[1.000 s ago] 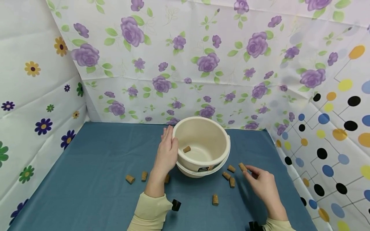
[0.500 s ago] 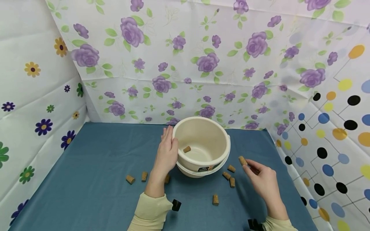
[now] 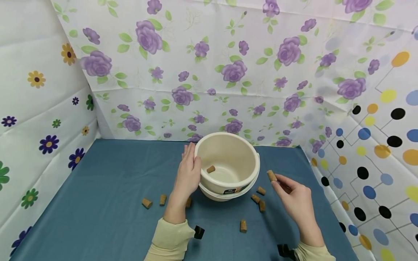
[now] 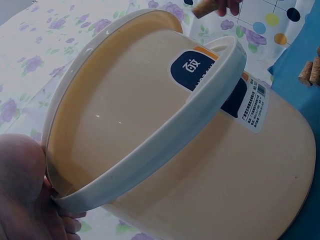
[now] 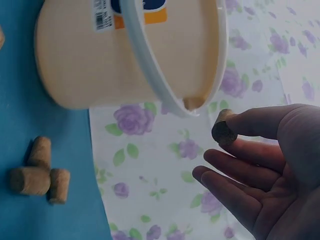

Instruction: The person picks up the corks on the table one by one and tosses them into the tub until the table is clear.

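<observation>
While pinching a cork [image 3: 271, 175] with the right hand [image 3: 298, 203]: holding it aloft above the tabletop [image 3: 114, 174], just to the right of the bucket [image 3: 241, 152] and apart from its rim.
Cork's long axis: slanting in the head view, running from the fingertips up and leftward; pointing the free end away from the sleeves and a little toward the bucket; showing a dark round end face in the right wrist view.
Right hand's grip: closing narrowly, thumb against forefinger, near one end; leaving the other fingers loosely extended, touching nothing.
Left hand [image 3: 189, 172]: resting along the bucket's left outer wall, fingers straight, thumb by the rim; bracing rather than clasping, by the look of it.
Carrying well: calling, as a judgement, for a light but firm pinch, a raised wrist, a free end clear of the rim, and steady sideways support without tipping.
Bucket: standing mouth up; holding one loose cork [image 3: 210, 169] low inside, toward the left.
Handle [image 4: 160, 142]: hanging across the bucket's front, partly covering the printed label [image 4: 250, 112].
Cork trio [image 3: 255, 198]: lying clustered at front right; not telling whether all are touching.
Lone cork [image 3: 243, 226]: lying nearer the front.
Left-side corks [image 3: 147, 203]: lying apart, with one more [image 3: 188, 202] half hiding behind the left wrist.
Floral sheet [image 3: 117, 14]: hanging behind everything.
</observation>
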Demonstrator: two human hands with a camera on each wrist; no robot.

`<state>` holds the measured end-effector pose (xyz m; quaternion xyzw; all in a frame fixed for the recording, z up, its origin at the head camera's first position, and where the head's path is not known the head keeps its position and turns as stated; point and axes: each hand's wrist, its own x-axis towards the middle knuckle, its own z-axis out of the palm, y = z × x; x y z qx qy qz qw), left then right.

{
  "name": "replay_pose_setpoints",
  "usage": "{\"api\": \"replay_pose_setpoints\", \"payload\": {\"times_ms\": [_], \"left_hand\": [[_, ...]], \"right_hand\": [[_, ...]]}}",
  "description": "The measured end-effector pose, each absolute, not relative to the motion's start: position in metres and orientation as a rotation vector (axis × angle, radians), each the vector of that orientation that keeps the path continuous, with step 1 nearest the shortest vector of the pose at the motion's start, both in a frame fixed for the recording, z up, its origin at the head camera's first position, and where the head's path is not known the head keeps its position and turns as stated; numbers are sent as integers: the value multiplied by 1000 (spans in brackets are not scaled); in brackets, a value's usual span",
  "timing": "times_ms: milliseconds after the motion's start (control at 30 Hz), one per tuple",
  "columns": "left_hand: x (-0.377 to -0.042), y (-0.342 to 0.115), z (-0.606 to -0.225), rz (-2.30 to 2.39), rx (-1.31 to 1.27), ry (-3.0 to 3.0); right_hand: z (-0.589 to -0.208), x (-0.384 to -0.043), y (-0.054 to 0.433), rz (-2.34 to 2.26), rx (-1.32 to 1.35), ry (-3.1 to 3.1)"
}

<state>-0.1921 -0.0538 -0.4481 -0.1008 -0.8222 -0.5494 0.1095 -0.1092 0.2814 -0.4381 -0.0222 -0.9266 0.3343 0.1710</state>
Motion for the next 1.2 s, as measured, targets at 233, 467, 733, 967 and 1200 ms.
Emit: {"api": "replay_pose_setpoints", "payload": {"times_ms": [233,467,733,967,1200], "left_hand": [[-193,-54,-449,-1615,-297,-2419],[-193,-55,-449,-1616,-302,-2418],[-192,-54,-450,-1606,-320,-2402],[-193,-54,-450,-1608,-310,-2407],[-192,-54,-449,-1613,-302,-2408]], "right_hand": [[-430,-110,271,993,-4,-2562],[-419,-112,260,1024,84,-2510],[-412,-114,252,1036,120,-2501],[-409,-117,244,1065,172,-2475],[-408,-121,232,1075,255,-2431]]}}
